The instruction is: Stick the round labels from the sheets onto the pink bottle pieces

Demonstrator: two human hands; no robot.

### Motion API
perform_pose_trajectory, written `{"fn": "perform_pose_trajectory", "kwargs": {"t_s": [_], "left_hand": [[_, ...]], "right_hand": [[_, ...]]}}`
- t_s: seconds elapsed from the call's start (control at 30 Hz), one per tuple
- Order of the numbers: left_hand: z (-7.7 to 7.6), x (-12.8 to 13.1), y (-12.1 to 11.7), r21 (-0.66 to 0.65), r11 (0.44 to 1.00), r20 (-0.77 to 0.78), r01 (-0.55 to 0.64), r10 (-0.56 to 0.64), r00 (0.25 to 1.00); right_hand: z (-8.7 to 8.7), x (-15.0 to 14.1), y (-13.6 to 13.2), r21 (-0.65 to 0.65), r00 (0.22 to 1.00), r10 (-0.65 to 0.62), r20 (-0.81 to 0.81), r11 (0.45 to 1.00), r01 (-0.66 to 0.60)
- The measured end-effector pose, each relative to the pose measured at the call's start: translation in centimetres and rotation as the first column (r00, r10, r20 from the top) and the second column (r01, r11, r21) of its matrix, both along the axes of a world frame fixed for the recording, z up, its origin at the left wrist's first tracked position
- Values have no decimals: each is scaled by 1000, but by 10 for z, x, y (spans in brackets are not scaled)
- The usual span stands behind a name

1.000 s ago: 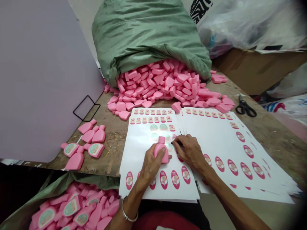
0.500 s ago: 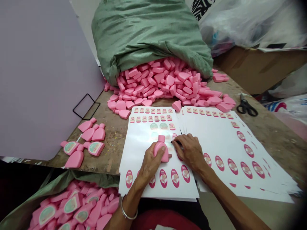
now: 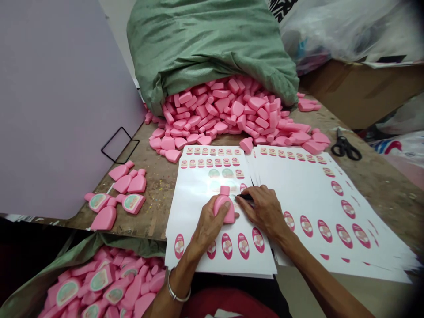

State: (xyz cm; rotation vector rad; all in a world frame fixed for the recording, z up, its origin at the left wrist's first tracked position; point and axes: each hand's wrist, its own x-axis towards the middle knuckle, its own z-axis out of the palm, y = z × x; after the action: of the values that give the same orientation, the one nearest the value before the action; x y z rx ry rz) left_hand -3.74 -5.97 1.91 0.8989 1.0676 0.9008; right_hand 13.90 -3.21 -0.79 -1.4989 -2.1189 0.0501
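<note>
My left hand (image 3: 207, 225) is shut around a pink plastic bottle (image 3: 224, 207), which has no label on its visible face and rests on a white sticker sheet (image 3: 212, 176). Oval pink labels are printed along that sheet. My right hand (image 3: 261, 210) lies on the sheet just right of the bottle, pinching a small dark tool (image 3: 245, 197). Its tip is hidden, and I cannot tell what kind of tool it is. A second stack of sticker sheets (image 3: 298, 185) fans out to the right under my right wrist.
A green woven sack (image 3: 205, 39) spills a heap of pink bottles (image 3: 215, 110) onto the wooden table (image 3: 155, 207). Labelled bottles (image 3: 132, 203) lie at left, more fill a lower sack (image 3: 99, 278), and black scissors (image 3: 344, 148) lie at right. A lilac board (image 3: 66, 101) stands at left.
The whole scene has shifted slightly in view as my head moved. Both hands stay in nearly the same place on the bottle and sheet.
</note>
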Motion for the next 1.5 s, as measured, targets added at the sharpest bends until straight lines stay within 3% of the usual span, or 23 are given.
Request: {"fn": "perform_pose_trajectory", "kwargs": {"t_s": [0.13, 0.2, 0.33, 0.47, 0.63, 0.73, 0.97, 1.5], "left_hand": [[0, 1, 0, 2, 1000, 10, -20, 20, 1000], [-1, 1, 0, 8, 1000, 28, -27, 26, 999], [-2, 0, 0, 6, 999, 53, -44, 44, 998], [1, -3, -1, -41, 998, 147, -53, 58, 987], [5, -3, -7, -139, 980, 344, -141, 181, 921], [9, -2, -11, -180, 969, 386, -172, 230, 893], [16, -2, -13, -179, 976, 390, -125, 187, 902], [16, -3, -14, -139, 982, 365, -130, 173, 915]], "right_hand": [[0, -2, 1, -89, 991, -34, -133, 996, 22], [1, -2, 2, -209, 957, -98, -274, 977, 40], [10, 3, 2, -473, 803, -252, -541, 880, -43], [27, 9, -2, -492, 681, -359, -639, 871, -2], [45, -4, -18, -457, 738, -268, -619, 887, -61], [49, -18, -26, -435, 757, -210, -619, 894, -108], [54, -31, -30, -389, 762, -168, -626, 913, -119], [56, -37, -29, -333, 777, -166, -607, 941, -58]]}}
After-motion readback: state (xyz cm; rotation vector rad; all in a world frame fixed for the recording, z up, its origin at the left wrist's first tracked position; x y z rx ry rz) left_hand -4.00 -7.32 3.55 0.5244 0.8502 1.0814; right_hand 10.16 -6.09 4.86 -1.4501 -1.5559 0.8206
